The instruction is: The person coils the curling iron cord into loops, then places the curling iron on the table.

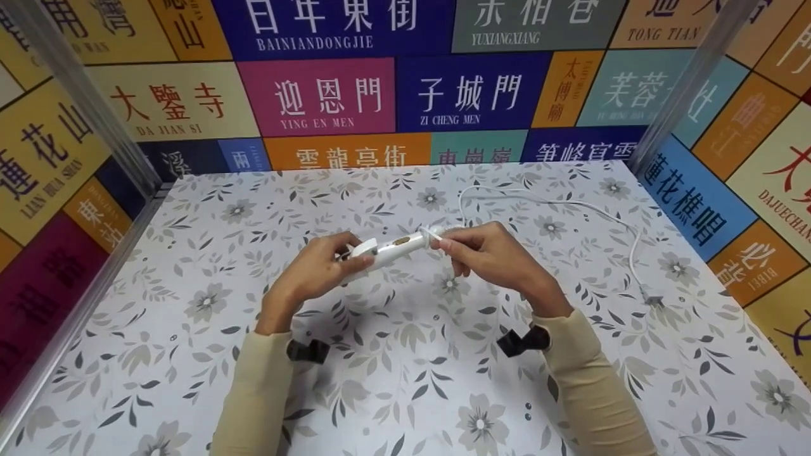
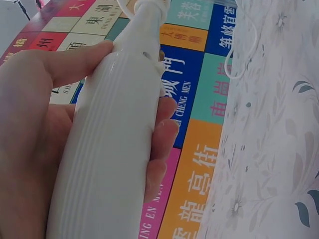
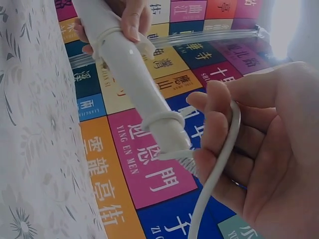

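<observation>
A white corded hair styling iron (image 1: 394, 251) is held above the patterned table, with a small gold label on its handle. My left hand (image 1: 320, 263) grips its wide end; in the left wrist view the thumb lies along the ridged body (image 2: 107, 139) and fingertips curl round the far side. At the narrow end, my right hand (image 1: 493, 256) pinches the white cord (image 3: 214, 181) between thumb and fingers. In the right wrist view, a turn of cord (image 3: 163, 119) circles the handle near its tail. The ribbed cord sleeve is partly hidden behind my right fingers.
The rest of the cord (image 1: 570, 202) runs in a loose curve over the back right of the table, ending at a plug (image 1: 652, 297). Printed sign panels (image 1: 317, 95) stand behind and beside the table (image 1: 380, 392). Clear posts (image 1: 690, 76) rise at the back corners.
</observation>
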